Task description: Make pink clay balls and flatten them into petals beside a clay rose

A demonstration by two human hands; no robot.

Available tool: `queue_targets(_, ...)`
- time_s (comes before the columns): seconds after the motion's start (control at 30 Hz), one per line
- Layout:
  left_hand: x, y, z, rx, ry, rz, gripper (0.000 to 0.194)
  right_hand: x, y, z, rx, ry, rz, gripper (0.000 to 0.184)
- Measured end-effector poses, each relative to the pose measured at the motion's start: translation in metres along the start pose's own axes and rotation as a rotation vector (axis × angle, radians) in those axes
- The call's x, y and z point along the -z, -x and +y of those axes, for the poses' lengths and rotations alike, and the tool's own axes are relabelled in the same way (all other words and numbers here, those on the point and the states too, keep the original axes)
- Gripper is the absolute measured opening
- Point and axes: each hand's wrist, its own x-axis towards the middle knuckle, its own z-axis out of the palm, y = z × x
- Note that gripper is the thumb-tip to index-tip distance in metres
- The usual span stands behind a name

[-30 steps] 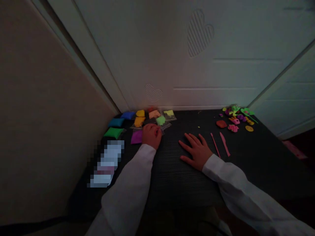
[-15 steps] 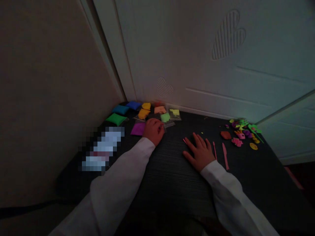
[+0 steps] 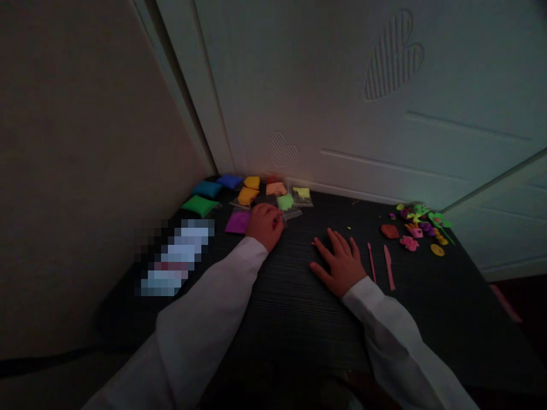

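White sleeves [image 3: 209, 307] stretch across the dark table [image 3: 290, 319] in the head view! Over on the left, the left hand [image 3: 265, 226] is curled, fingers bent in, right beside the purple packet [image 3: 237, 222] and just in front of the pale green packet [image 3: 285, 201]; whether anything sits inside that curl, one cannot tell. And the right hand [image 3: 339, 265]? Palm down, fingers spread wide, nothing visibly gripped, a tiny pink bit [image 3: 314, 242] showing right at a fingertip. Just to its right lie the thin pink stick [image 3: 371, 262] and the pink knife [image 3: 389, 267], side by side, with colourful shaped pieces [image 3: 409, 243] clustered beyond, near the far right corner.
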Motion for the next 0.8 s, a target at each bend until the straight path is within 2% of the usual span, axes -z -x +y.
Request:
queue_targets(0.13,0.0,0.0,0.001,0.002,0.003,0.003,0.02,-0.003,-0.004,0.007,-0.058,-0.035,0.054,0.054)
queue_targets(0.3,0.0,0.001,0.002,0.001,0.01,0.001,0.02,-0.012,-0.01,0.017,-0.074,-0.101,0.088,0.033)
queue_targets(0.43,0.0,0.001,0.003,-0.002,0.014,0.005,0.02,-0.01,-0.011,0.014,-0.041,-0.146,0.097,0.024)
queue_targets(0.8,0.001,0.0,0.005,0.005,0.009,-0.002,0.02,-0.002,-0.004,-0.005,0.04,-0.187,0.068,0.025)
